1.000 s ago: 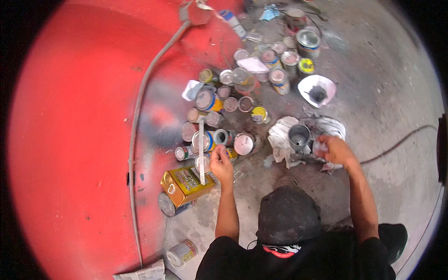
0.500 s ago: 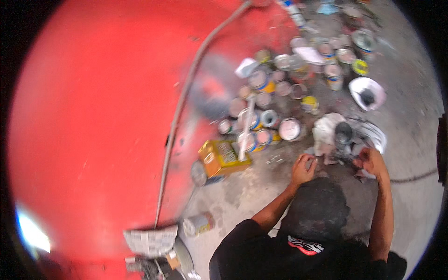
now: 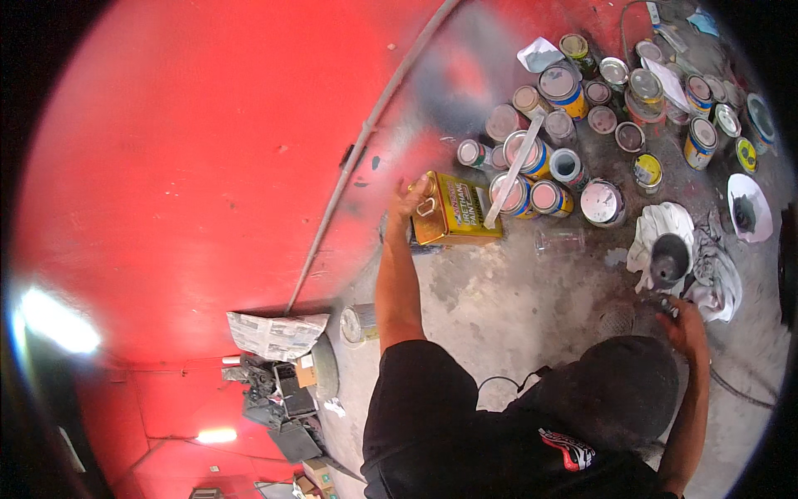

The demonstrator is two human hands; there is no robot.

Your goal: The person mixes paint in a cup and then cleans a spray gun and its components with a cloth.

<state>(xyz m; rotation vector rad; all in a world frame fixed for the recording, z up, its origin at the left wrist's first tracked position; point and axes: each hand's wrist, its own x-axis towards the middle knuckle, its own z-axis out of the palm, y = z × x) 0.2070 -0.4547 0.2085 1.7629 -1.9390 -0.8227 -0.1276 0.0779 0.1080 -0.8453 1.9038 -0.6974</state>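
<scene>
My left hand (image 3: 405, 202) has its fingers curled at the end of a gold-and-yellow rectangular tin (image 3: 459, 209), beside its small wire handle. A pale stirring stick (image 3: 515, 170) slants from the paint cans down against this tin's far end. On the right, my right hand (image 3: 687, 327) closes around what looks like a spray gun (image 3: 667, 306), partly hidden by the fingers. The gun's dark cup (image 3: 667, 261) rises just beyond the hand, next to a crumpled white cloth (image 3: 662, 224). A grey-stained cloth (image 3: 716, 279) lies on its right.
Several open and lidded paint cans (image 3: 602, 203) crowd the floor ahead. A white paper cone (image 3: 749, 208) with dark residue sits at the right. Along the red wall (image 3: 208, 166) runs a pipe (image 3: 341, 179). A hose (image 3: 740, 392) trails near my right arm; a lone can (image 3: 359, 323) stands left.
My left hand has moved away from the cloths, leftward to the rectangular tin. My right hand stays by the dark cup. The view has swung, so the cans appear farther right.
</scene>
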